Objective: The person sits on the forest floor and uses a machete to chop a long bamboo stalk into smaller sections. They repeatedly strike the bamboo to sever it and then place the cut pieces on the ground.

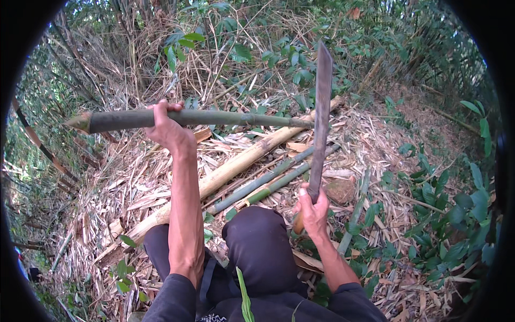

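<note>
My left hand (163, 129) is closed around a green bamboo pole (225, 118) and holds it level in the air; the pole's cut, pointed end sticks out to the left. In my right hand (313, 209) is the wooden handle of a long dark machete (321, 118). Its blade points up and away, and it touches or crosses the right end of the pole. My knees in dark trousers (257, 241) are bent below the hands.
On the ground ahead lie a thick pale bamboo trunk (236, 166) and two thinner green bamboo poles (268, 182), on a litter of dry leaves and husks. Dense bamboo stems and green shrubs stand all around, and a sloping dirt bank is at the right.
</note>
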Demonstrator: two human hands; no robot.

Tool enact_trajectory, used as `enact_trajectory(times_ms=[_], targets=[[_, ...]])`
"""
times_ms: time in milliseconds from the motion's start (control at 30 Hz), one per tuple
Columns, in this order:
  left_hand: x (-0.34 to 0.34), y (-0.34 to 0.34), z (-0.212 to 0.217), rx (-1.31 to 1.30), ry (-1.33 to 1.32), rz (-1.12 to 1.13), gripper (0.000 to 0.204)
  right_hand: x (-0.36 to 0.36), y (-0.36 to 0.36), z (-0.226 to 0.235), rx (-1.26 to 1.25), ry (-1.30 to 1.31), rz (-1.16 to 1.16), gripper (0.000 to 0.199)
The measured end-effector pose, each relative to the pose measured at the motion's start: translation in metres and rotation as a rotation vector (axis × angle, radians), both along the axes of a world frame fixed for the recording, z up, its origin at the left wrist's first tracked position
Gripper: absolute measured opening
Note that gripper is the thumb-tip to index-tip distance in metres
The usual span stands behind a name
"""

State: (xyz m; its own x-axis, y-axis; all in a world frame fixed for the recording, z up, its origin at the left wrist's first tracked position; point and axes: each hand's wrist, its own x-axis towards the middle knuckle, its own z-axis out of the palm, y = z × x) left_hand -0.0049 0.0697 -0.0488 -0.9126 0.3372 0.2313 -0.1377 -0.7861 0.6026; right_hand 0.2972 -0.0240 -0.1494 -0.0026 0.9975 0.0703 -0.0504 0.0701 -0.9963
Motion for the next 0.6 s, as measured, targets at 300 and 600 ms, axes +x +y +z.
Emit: enact_trajectory(times_ms=[300,600], targets=[[0.035,-0.011,-0.008,0.015,-0.113,-0.201,0.019,-0.032,0.025,-0.008,0.071,-0.5,0.12,0.031],[0.041,-0.012,-0.008,0.134,-0.08,-0.213,0.015,-0.045,0.021,0.048,0.536,0.106,-0.05,0.021]])
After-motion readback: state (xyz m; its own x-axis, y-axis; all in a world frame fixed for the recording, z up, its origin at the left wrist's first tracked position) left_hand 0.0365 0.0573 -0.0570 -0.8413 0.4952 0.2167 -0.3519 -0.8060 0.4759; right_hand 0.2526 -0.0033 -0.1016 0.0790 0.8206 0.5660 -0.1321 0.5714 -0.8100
